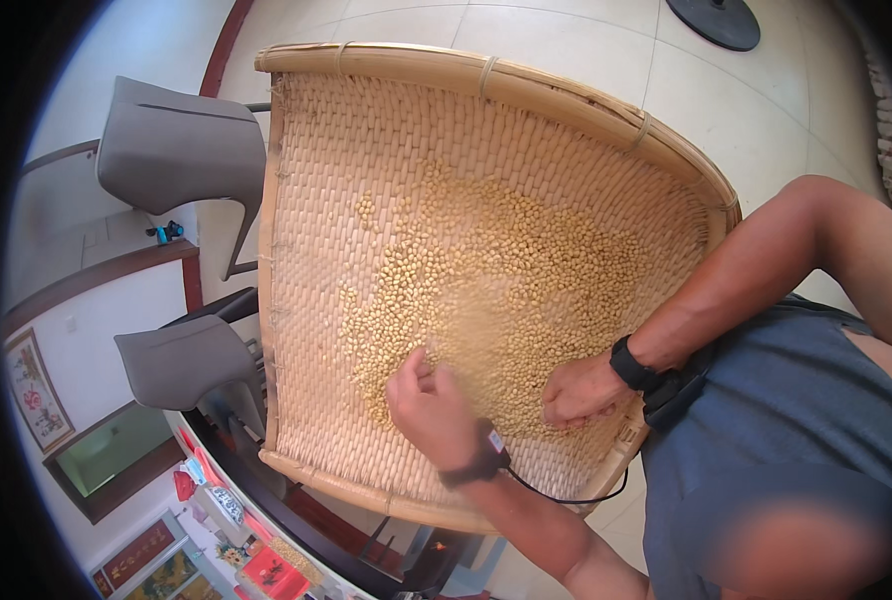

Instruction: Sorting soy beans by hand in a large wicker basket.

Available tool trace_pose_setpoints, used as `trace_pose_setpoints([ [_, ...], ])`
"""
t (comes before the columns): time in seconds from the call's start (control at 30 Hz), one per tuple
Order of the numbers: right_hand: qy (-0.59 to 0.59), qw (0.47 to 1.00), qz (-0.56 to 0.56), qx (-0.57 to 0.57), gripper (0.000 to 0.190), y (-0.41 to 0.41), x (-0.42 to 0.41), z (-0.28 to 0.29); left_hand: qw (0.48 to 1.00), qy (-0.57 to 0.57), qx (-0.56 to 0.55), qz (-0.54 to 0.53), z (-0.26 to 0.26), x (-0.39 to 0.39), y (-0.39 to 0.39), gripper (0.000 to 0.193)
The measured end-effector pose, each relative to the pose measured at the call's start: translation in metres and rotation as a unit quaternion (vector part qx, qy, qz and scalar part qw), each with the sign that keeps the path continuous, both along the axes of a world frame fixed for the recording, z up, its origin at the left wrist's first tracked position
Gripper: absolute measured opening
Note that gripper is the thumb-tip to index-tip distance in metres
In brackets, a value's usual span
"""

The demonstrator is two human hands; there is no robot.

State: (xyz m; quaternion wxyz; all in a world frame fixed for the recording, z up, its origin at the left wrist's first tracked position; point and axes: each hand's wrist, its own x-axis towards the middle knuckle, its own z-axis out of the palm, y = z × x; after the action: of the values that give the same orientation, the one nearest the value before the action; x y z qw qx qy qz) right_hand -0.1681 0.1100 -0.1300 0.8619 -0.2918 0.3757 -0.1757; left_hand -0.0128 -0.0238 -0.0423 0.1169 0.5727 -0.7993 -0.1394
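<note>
A wide woven bamboo winnowing tray lies before me, with small pale yellow beans spread over its middle and near side. Low over the beans is my left hand, its fingers partly curled and its wrist in a dark band; its palm is hidden. My right hand rests with bent fingers on the beans near the tray's near edge, and whether it holds any cannot be seen. It wears a black watch-like band. Between the hands, a patch of beans is blurred by motion.
Two grey chairs stand past the tray's far side. At the lower left, a table bears a red item and other objects. A round black base stands on the tiled floor. A black cable hangs from my left wristband across the tray's edge.
</note>
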Motion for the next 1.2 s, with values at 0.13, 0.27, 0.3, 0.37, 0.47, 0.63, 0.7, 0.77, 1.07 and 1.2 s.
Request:
trace_pose_setpoints([
  [0.13, 0.004, 1.0, -0.007, -0.005, 0.027, 0.001, -0.007, 0.01, 0.993, 0.069, 0.033, -0.091, -0.01, -0.009, 0.001, 0.036],
  [0.27, 0.002, 1.0, 0.005, 0.005, 0.028, 0.002, -0.006, 0.009, 0.98, 0.065, 0.058, -0.18, -0.022, -0.029, 0.009, 0.037],
  [0.3, -0.002, 1.0, 0.001, 0.001, 0.028, 0.001, -0.005, 0.008, 0.98, 0.065, 0.057, -0.181, -0.024, -0.035, 0.012, 0.037],
  [0.37, 0.008, 1.0, -0.002, -0.003, 0.028, 0.004, -0.006, 0.009, 0.982, 0.038, 0.05, -0.179, -0.027, -0.046, 0.021, 0.038],
  [0.47, 0.014, 1.0, -0.002, -0.009, 0.028, 0.0, -0.005, 0.01, 0.98, 0.034, 0.031, -0.192, -0.033, -0.043, 0.017, 0.035],
  [0.63, 0.021, 1.0, 0.008, -0.017, 0.028, -0.001, -0.003, 0.007, 0.981, 0.039, 0.019, -0.187, -0.033, -0.037, 0.013, 0.026],
  [0.7, 0.021, 0.999, -0.008, -0.024, 0.027, 0.0, -0.002, 0.007, 0.983, 0.045, 0.024, -0.176, -0.032, -0.035, 0.012, 0.022],
  [0.77, 0.022, 0.999, -0.011, -0.026, 0.027, 0.001, -0.003, 0.007, 0.984, 0.046, 0.025, -0.17, -0.03, -0.035, 0.012, 0.02],
  [1.07, 0.024, 0.999, 0.002, -0.041, 0.027, -0.001, -0.006, 0.012, 0.99, 0.035, -0.007, -0.136, -0.033, -0.033, 0.008, 0.04],
  [1.2, 0.026, 0.999, 0.0, -0.037, 0.027, 0.001, -0.007, 0.012, 0.995, 0.026, -0.013, -0.098, -0.028, -0.025, 0.005, 0.04],
])
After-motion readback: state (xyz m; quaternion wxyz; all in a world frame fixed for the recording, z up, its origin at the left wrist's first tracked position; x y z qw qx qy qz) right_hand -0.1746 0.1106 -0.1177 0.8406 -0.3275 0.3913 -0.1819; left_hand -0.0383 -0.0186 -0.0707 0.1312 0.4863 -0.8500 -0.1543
